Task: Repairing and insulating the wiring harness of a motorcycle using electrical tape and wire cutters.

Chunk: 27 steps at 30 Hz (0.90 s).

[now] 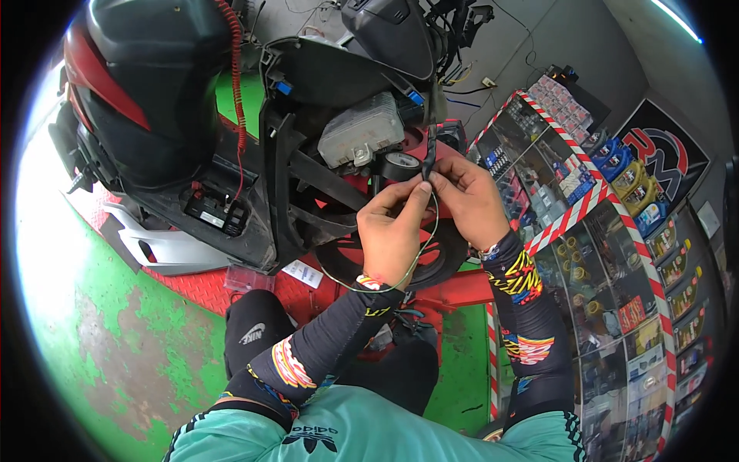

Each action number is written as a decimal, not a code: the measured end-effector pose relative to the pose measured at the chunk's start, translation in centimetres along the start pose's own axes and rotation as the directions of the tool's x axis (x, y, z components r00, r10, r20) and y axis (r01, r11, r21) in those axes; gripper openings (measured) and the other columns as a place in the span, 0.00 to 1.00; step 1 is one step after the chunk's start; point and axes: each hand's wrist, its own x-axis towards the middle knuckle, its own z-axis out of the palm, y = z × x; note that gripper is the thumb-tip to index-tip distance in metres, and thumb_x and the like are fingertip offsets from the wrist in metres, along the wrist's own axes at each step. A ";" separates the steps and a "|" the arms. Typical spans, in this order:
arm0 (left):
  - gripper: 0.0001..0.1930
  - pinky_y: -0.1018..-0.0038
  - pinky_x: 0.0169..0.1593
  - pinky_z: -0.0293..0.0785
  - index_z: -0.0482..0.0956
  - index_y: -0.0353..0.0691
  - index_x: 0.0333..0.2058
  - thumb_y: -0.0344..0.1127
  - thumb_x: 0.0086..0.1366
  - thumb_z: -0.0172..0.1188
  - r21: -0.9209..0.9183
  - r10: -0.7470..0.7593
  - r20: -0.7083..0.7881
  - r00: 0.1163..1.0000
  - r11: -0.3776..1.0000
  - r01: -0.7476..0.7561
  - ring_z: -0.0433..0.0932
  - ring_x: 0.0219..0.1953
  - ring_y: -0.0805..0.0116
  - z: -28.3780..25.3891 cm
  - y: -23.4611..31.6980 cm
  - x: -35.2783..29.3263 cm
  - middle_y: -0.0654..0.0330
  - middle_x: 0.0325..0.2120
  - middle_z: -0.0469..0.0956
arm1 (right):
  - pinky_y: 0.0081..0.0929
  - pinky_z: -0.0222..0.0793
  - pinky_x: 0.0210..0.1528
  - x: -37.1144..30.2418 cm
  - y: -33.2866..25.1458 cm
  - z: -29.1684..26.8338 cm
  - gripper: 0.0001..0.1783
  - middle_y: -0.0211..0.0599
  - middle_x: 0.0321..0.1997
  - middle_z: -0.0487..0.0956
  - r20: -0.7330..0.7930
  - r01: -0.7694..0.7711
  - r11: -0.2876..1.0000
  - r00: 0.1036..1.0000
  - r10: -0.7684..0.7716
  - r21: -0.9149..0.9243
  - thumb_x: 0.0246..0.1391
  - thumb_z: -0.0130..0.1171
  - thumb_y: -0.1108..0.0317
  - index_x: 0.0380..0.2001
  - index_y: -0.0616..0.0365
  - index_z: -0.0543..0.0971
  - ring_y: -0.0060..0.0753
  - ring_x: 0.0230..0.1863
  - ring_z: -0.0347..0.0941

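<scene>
A black tape-wrapped wiring harness (431, 144) hangs down from the front of a partly stripped scooter. My left hand (391, 233) pinches its lower end between thumb and fingers. Close against it, my right hand (471, 199) is closed on the same harness, thumb near thumb. From between my fingers a thin pale green wire (436, 223) curves down and passes over my left wrist. Just above my left fingers is a roll of black tape (402, 162); whether it is attached to the harness I cannot tell. My fingers hide the harness's very end.
Behind my hands sit a finned grey metal box (360, 129) and the scooter's black front panel (339, 73). At left, a coiled red cable (237, 85) runs to an open battery bay (215, 209). A glass display case (585, 262) with striped edges stands close at right.
</scene>
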 end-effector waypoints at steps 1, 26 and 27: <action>0.12 0.82 0.39 0.75 0.84 0.27 0.46 0.28 0.66 0.66 0.000 0.044 -0.022 0.999 0.999 -0.044 0.79 0.34 0.79 0.2 -0.8 0.2 0.61 0.34 0.84 | 0.21 0.71 0.40 0.0 -0.2 -0.3 0.09 0.30 0.35 0.82 0.017 -0.079 0.996 0.997 0.079 0.051 0.64 0.60 0.70 0.40 0.66 0.79 0.18 0.37 0.76; 0.17 0.83 0.34 0.71 0.76 0.29 0.45 0.25 0.59 0.70 0.004 0.243 -0.230 0.942 0.968 -0.249 0.74 0.30 0.82 3.1 -3.4 -0.5 0.62 0.33 0.80 | 0.27 0.69 0.57 1.0 -1.4 -1.4 0.18 0.33 0.52 0.81 0.481 -0.404 0.744 0.868 0.127 0.532 0.72 0.50 0.65 0.61 0.59 0.70 0.26 0.50 0.76; 0.17 0.83 0.34 0.71 0.76 0.29 0.45 0.25 0.59 0.70 0.004 0.248 -0.237 0.939 0.967 -0.254 0.74 0.30 0.82 3.0 -3.1 -0.5 0.62 0.33 0.80 | 0.29 0.69 0.59 0.9 -1.6 -1.1 0.20 0.34 0.55 0.80 0.484 -0.423 0.701 0.866 0.126 0.574 0.72 0.48 0.66 0.63 0.58 0.68 0.27 0.52 0.76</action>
